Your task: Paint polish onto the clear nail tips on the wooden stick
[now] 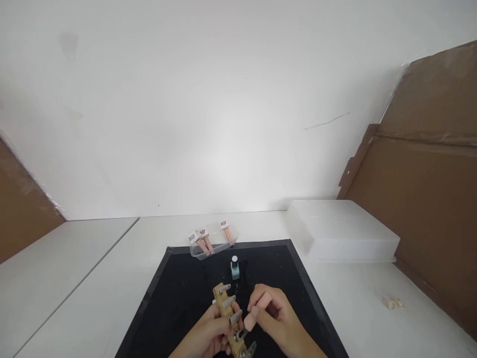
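Note:
My left hand (213,332) is wrapped round a wooden bar (225,309) held at a slant over the black mat. Several greyish, translucent nail-shaped tips (235,316) stick out from the bar's right side. Between the fingers and thumb of my right hand (276,318) is a pink buffer block (257,311), tilted. Its lower end is close to one of the lower tips; whether they touch I cannot tell. Beyond the bar, a small teal bottle (234,270) with a dark neck and white top stands upright on the mat.
A black mat (179,288) lies on the white table (93,278). At its far edge a clear tray (201,257) holds several pink sticks (207,243) with printed labels. A white translucent box (350,238) stands at the right, near small beige pieces (392,302) and brown cardboard (421,199).

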`<action>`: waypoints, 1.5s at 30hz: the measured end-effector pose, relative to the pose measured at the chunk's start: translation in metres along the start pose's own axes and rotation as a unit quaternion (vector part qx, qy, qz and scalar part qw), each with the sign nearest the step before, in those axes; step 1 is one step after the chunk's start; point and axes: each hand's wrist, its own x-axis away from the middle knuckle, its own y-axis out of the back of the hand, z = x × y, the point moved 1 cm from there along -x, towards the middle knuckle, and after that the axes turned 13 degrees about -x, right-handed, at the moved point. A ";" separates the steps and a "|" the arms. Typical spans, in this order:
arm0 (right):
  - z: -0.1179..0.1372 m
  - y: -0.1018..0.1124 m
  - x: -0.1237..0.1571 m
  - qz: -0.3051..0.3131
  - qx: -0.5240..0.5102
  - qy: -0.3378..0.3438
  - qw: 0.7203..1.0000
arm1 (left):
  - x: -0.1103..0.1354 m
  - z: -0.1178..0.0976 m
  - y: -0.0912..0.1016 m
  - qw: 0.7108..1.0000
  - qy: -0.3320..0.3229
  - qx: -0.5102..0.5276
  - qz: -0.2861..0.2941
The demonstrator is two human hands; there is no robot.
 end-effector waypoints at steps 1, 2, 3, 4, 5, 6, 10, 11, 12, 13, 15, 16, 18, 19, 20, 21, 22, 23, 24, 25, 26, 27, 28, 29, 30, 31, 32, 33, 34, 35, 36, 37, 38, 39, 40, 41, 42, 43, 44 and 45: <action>-0.001 0.000 0.000 0.003 0.018 0.002 1.000 | 0.000 -0.001 0.000 1.000 -0.001 0.002 -0.002; -0.002 0.000 0.000 -0.001 0.033 0.007 0.999 | 0.001 -0.001 0.000 1.000 -0.001 0.004 -0.002; -0.004 0.001 -0.001 -0.008 0.046 0.016 0.999 | 0.001 -0.001 0.000 1.000 -0.001 0.005 0.002; -0.006 0.002 -0.002 -0.020 0.054 0.031 0.998 | 0.002 -0.001 0.000 1.000 -0.002 0.006 0.004; -0.007 0.003 -0.003 -0.033 0.060 0.052 0.996 | 0.002 -0.001 0.000 1.000 -0.003 0.006 0.008; -0.007 0.004 -0.003 -0.042 0.064 0.077 0.994 | 0.002 -0.001 0.001 1.000 -0.004 0.005 0.010; -0.004 0.006 -0.002 -0.038 0.080 0.168 0.982 | 0.002 0.001 0.002 1.000 -0.006 0.006 0.008; -0.003 0.005 -0.001 -0.026 0.087 0.178 0.980 | 0.001 0.001 0.002 1.000 -0.006 0.007 0.008; -0.001 0.005 0.001 -0.014 0.094 0.181 0.979 | 0.001 0.000 0.003 1.000 -0.006 0.008 0.008; 0.000 0.004 0.002 -0.002 0.100 0.176 0.979 | 0.001 0.000 0.003 1.000 -0.006 0.009 0.008; 0.002 0.003 0.003 0.023 0.107 0.157 0.982 | 0.000 0.000 0.003 1.000 -0.007 0.011 0.007; 0.003 0.002 0.003 0.033 0.109 0.147 0.983 | 0.000 0.000 0.003 1.000 -0.007 0.012 0.004; 0.003 0.002 0.002 0.037 0.113 0.135 0.984 | 0.000 0.000 0.002 1.000 -0.006 0.016 0.003; 0.002 0.002 0.001 0.033 0.116 0.130 0.984 | 0.000 0.000 0.002 1.000 -0.005 0.017 0.005; 0.002 0.002 0.000 0.026 0.120 0.129 0.984 | 0.000 0.001 0.002 1.000 -0.006 0.017 0.009; 0.001 0.003 -0.001 0.015 0.124 0.128 0.984 | 0.000 0.001 0.002 1.000 -0.006 0.017 0.014; 0.000 0.003 -0.001 0.003 0.128 0.129 0.983 | 0.000 0.001 0.002 1.000 -0.008 0.018 0.016; 0.000 0.004 -0.002 -0.008 0.128 0.130 0.983 | 0.000 0.001 0.002 1.000 -0.009 0.017 0.018; 0.000 0.005 -0.002 -0.017 0.126 0.134 0.983 | 0.000 0.001 0.002 1.000 -0.010 0.017 0.017; 0.000 0.005 -0.002 -0.022 0.121 0.141 0.982 | 0.000 0.001 0.002 1.000 -0.009 0.016 0.015; 0.001 0.006 -0.001 -0.020 0.114 0.151 0.982 | 0.000 0.001 0.002 1.000 -0.008 0.016 0.011; 0.001 0.006 0.000 -0.014 0.106 0.160 0.981 | 0.000 0.001 0.002 1.000 -0.007 0.017 0.008; 0.002 0.006 0.000 -0.005 0.099 0.168 0.981 | 0.000 0.001 0.002 1.000 -0.007 0.017 0.007; 0.003 0.006 0.001 0.004 0.094 0.171 0.981 | 0.001 0.001 0.002 1.000 -0.007 0.019 0.007; 0.003 0.006 0.002 0.013 0.092 0.169 0.981 | 0.001 0.001 0.003 1.000 -0.007 0.021 0.007; 0.004 0.005 0.002 0.021 0.091 0.164 0.982 | 0.001 0.001 0.003 1.000 -0.007 0.022 0.008; 0.004 0.005 0.003 0.028 0.092 0.159 0.983 | 0.001 0.000 0.003 1.000 -0.008 0.023 0.009; 0.004 0.004 0.003 0.034 0.096 0.155 0.983 | 0.001 0.000 0.003 1.000 -0.008 0.022 0.009; 0.004 0.004 0.003 0.039 0.101 0.152 0.982 | 0.001 0.000 0.003 1.000 -0.008 0.023 0.010; 0.004 0.004 0.003 0.041 0.106 0.150 0.982 | 0.001 0.000 0.003 1.000 -0.008 0.024 0.010; 0.004 0.003 0.002 0.039 0.113 0.146 0.982 | 0.000 0.000 0.003 1.000 -0.008 0.027 0.014; 0.004 0.003 0.001 0.031 0.120 0.141 0.982 | 0.000 0.001 0.003 0.999 -0.008 0.033 0.016; 0.003 0.004 0.000 0.019 0.126 0.135 0.983 | -0.001 0.001 0.004 0.999 -0.007 0.039 0.018; 0.002 0.004 -0.001 0.003 0.129 0.129 0.983 | -0.002 0.003 0.005 0.999 -0.004 0.046 0.020; 0.002 0.005 -0.002 -0.013 0.128 0.125 0.984 | -0.002 0.004 0.006 0.998 -0.002 0.053 0.022; 0.002 0.005 -0.003 -0.028 0.122 0.125 0.984 | -0.003 0.006 0.007 0.998 -0.001 0.058 0.024; 0.002 0.006 -0.003 -0.036 0.113 0.128 0.985 | -0.004 0.007 0.008 0.998 0.000 0.062 0.027; 0.002 0.006 -0.003 -0.038 0.100 0.136 0.985 | -0.004 0.008 0.009 0.997 0.000 0.063 0.032; 0.002 0.006 -0.003 -0.036 0.088 0.147 0.985 | -0.004 0.009 0.009 0.997 0.001 0.064 0.037; 0.003 0.006 -0.002 -0.030 0.077 0.157 0.984 | -0.004 0.009 0.009 0.997 0.000 0.064 0.041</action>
